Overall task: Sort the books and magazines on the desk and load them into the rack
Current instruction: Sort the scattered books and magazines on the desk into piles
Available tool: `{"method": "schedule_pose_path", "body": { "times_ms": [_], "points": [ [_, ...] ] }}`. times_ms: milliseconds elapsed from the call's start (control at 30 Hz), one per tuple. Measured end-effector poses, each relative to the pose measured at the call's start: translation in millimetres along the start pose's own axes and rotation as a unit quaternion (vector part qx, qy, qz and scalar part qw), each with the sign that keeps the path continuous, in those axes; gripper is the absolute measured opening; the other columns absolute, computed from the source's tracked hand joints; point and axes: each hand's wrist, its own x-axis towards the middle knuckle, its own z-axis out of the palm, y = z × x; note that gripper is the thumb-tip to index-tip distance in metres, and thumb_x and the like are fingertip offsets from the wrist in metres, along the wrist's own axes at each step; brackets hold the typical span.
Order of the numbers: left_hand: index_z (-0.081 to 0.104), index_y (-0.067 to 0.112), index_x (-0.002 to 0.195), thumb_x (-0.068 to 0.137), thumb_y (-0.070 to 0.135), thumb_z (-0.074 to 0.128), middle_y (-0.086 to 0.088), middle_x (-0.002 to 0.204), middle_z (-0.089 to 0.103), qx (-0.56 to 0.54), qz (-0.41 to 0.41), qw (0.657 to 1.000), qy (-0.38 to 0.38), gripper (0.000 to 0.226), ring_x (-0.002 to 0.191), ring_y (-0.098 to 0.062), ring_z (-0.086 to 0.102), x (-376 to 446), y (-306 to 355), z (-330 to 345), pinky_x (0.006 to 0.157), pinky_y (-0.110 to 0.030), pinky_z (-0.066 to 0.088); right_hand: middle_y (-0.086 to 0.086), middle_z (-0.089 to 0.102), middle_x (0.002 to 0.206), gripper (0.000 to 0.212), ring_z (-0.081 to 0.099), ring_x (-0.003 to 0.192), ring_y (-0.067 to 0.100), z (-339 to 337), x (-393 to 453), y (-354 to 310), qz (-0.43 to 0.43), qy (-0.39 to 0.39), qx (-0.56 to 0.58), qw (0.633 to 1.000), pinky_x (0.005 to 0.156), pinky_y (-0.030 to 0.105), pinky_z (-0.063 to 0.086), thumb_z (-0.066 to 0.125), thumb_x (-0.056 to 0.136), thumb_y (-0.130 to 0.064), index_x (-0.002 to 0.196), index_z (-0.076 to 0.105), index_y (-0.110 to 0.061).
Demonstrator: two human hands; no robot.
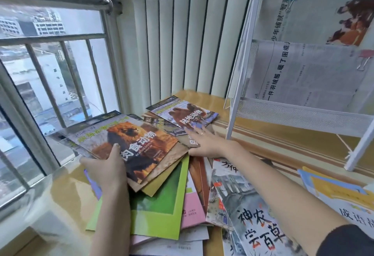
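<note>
1. Books and magazines lie fanned across a yellow wooden desk [202, 97], which meets a barred window [50, 69] on one side.
2. Left hand [107, 169] grips a stack of thin glossy books, thumb curled over the top one, a lion-cover animal book [137, 144], fingers hidden beneath.
3. Right hand [204, 141], fingers straight and spread, rests flat on the books just beyond the lion cover, its fingertips touching a camel-cover animal book [186, 114].
4. Nearer than the lion cover lie a green-bordered picture book [162, 201], a pink booklet [191, 209] and a painted-cover storybook with large black characters [253, 225], partly under the right forearm.
5. White wire-mesh rack [303, 112] stands on the desk well right of the lion cover, holding clipped newspapers [303, 73] in its upper tiers.
</note>
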Motion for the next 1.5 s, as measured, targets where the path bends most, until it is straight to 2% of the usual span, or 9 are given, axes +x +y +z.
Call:
{"method": "schedule_pose_path", "body": {
  "times_ms": [133, 300, 433, 667, 933, 1067, 1133, 1300, 1500],
  "points": [
    [0.030, 0.008, 0.136, 0.081, 0.031, 0.067, -0.014, 0.131, 0.050, -0.006, -0.024, 0.999, 0.022, 0.070, 0.117, -0.027, 0.052, 4.0, -6.2, 2.4, 0.093, -0.033, 0.035, 0.016, 0.015, 0.155, 0.088, 0.016, 0.141, 0.035, 2.2, -5.8, -3.7, -0.005, 0.104, -0.124, 0.987, 0.110, 0.048, 0.024, 0.043, 0.085, -0.062, 0.152, 0.008, -0.015],
    [0.036, 0.005, 0.133, 0.083, 0.024, 0.068, -0.009, 0.119, 0.052, -0.047, -0.017, 0.998, 0.029, 0.062, 0.102, -0.017, 0.052, 0.4, -1.1, 2.6, 0.083, -0.022, 0.031, 0.014, 0.040, 0.132, 0.040, 0.038, 0.124, 0.031, 4.3, -4.5, -13.0, -0.017, 0.167, -0.138, 0.976, 0.094, 0.040, 0.038, 0.051, 0.090, -0.020, 0.127, 0.045, -0.005],
    [0.045, 0.004, 0.128, 0.081, 0.015, 0.069, -0.005, 0.120, 0.059, -0.147, -0.005, 0.988, 0.052, 0.053, 0.103, -0.016, 0.060, 3.5, -1.3, -1.9, 0.085, -0.025, 0.046, 0.017, 0.058, 0.112, 0.027, 0.057, 0.101, 0.036, 3.6, -6.3, -10.9, 0.032, 0.252, -0.105, 0.961, 0.067, 0.036, 0.038, 0.042, 0.088, 0.000, 0.115, 0.044, -0.005],
    [0.051, 0.011, 0.114, 0.060, 0.028, 0.078, -0.004, 0.108, 0.067, -0.306, -0.087, 0.947, 0.050, 0.062, 0.093, -0.018, 0.068, 20.7, -12.6, -1.8, 0.083, -0.039, 0.056, 0.020, 0.062, 0.108, 0.024, 0.058, 0.096, 0.037, -15.8, 6.3, 0.2, 0.050, 0.299, 0.011, 0.953, 0.066, 0.037, 0.039, 0.042, 0.099, -0.025, 0.117, 0.050, -0.012],
    [0.036, 0.003, 0.130, 0.082, 0.017, 0.068, -0.015, 0.130, 0.052, -0.111, -0.059, 0.990, 0.065, 0.059, 0.116, -0.025, 0.054, 14.8, -9.3, 3.3, 0.096, -0.028, 0.039, 0.013, 0.067, 0.088, 0.044, 0.063, 0.080, 0.032, -45.7, -2.0, -22.8, 0.127, 0.431, -0.023, 0.893, 0.059, 0.030, 0.036, 0.038, 0.096, -0.051, 0.107, 0.058, -0.014],
    [0.034, -0.002, 0.131, 0.088, 0.018, 0.062, -0.020, 0.129, 0.051, -0.057, -0.037, 0.998, 0.003, 0.055, 0.108, -0.028, 0.052, 7.3, -11.2, 9.9, 0.079, -0.026, 0.033, -0.002, 0.039, 0.050, 0.041, 0.038, 0.042, 0.016, -50.1, -21.5, -57.6, 0.018, 0.562, -0.082, 0.823, 0.047, 0.016, 0.016, 0.055, 0.085, -0.053, 0.079, 0.063, -0.013],
    [0.036, 0.000, 0.130, 0.090, 0.024, 0.059, -0.019, 0.127, 0.052, -0.062, -0.048, 0.997, -0.013, 0.052, 0.113, -0.030, 0.051, 13.6, -14.8, 16.6, 0.084, -0.029, 0.035, -0.007, 0.027, 0.043, 0.040, 0.026, 0.034, 0.011, -39.1, -34.6, -90.2, -0.061, 0.549, -0.105, 0.827, 0.046, 0.012, 0.013, 0.058, 0.078, -0.054, 0.066, 0.062, -0.016],
    [0.066, 0.021, 0.102, 0.078, 0.068, 0.034, -0.005, 0.109, 0.067, -0.245, -0.101, 0.961, -0.083, 0.061, 0.102, -0.025, 0.062, 23.4, -18.5, 18.4, 0.093, -0.041, 0.049, -0.003, 0.056, 0.046, 0.045, 0.056, 0.038, 0.015, 18.2, -37.2, -155.5, -0.131, 0.395, -0.187, 0.890, 0.036, 0.015, 0.033, 0.078, 0.058, -0.063, 0.060, 0.060, -0.022],
    [0.062, 0.017, 0.119, 0.045, 0.092, 0.058, -0.012, 0.108, 0.070, -0.241, -0.154, 0.944, -0.163, 0.105, 0.094, -0.032, 0.069, 23.0, -19.7, 15.7, 0.086, -0.049, 0.052, 0.007, 0.051, 0.109, 0.037, 0.045, 0.109, 0.028, 26.9, -52.5, -121.7, -0.194, 0.289, 0.028, 0.937, 0.076, 0.036, 0.037, 0.036, 0.097, -0.049, 0.111, 0.053, -0.019]
  ]
}}
